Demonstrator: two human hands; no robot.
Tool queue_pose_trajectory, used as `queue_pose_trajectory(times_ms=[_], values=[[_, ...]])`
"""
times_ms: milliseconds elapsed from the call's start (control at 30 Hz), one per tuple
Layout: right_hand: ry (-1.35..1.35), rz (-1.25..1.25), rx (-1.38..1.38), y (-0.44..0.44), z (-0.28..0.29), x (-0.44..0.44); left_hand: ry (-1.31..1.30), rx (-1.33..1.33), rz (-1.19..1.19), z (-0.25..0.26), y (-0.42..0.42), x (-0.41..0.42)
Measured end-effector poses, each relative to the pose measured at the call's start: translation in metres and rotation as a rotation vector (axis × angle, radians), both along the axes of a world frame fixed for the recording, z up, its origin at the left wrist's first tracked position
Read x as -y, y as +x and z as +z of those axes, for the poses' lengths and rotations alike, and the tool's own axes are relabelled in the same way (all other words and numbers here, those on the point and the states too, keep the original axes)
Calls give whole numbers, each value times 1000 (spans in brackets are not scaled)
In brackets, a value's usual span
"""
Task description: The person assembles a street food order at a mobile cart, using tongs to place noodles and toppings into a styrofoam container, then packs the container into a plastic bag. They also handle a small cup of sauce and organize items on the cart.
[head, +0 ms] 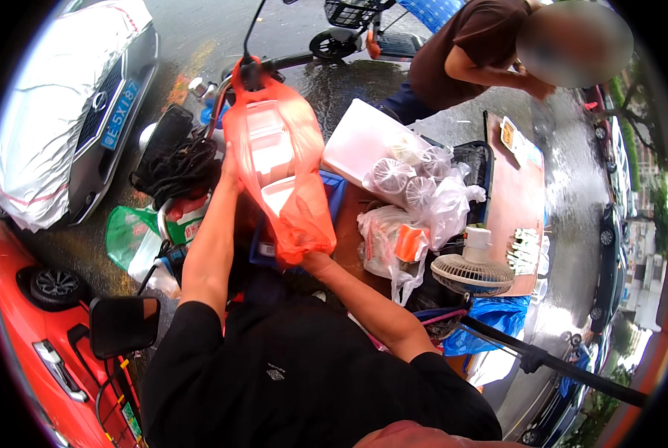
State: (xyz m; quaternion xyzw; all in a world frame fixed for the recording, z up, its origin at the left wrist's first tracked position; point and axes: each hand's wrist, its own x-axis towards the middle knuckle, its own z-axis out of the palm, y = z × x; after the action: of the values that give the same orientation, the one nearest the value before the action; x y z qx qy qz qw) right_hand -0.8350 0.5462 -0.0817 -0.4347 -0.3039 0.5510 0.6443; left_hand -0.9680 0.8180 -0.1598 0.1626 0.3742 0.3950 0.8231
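Observation:
A red plastic bag (306, 185) with several white lidded food containers (272, 151) lies stretched out in front of me, above a blue crate (334, 187). Its handle end reaches the black handlebar part at the top. My left hand (232, 168) rests against the bag's left side, fingers partly hidden by it. At the bag's near end, my right hand (314, 262) grips the gathered plastic; some fingers are hidden. Right of the bag are a white foam box lid (356, 140), clear bags of round bundled items (392, 175) and a white plastic bag (381, 229) with an orange packet.
A small fan (471, 269) stands by a brown board (516, 196) at the right. A person in a brown shirt (468, 56) is beyond it. Black cords (182, 168) and a green bag (132, 229) are at the left, near a covered car (42, 112) and a red car (26, 330).

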Motion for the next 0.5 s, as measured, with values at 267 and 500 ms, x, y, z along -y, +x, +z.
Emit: queue_pose_trajectory(times_ms=[267,500], values=[[284,95,909,-26,72,-31,145,-118,-111,71,-9,-17],[353,-90,1137,3,121,-55,128,-525,-162,76,-38,-30]])
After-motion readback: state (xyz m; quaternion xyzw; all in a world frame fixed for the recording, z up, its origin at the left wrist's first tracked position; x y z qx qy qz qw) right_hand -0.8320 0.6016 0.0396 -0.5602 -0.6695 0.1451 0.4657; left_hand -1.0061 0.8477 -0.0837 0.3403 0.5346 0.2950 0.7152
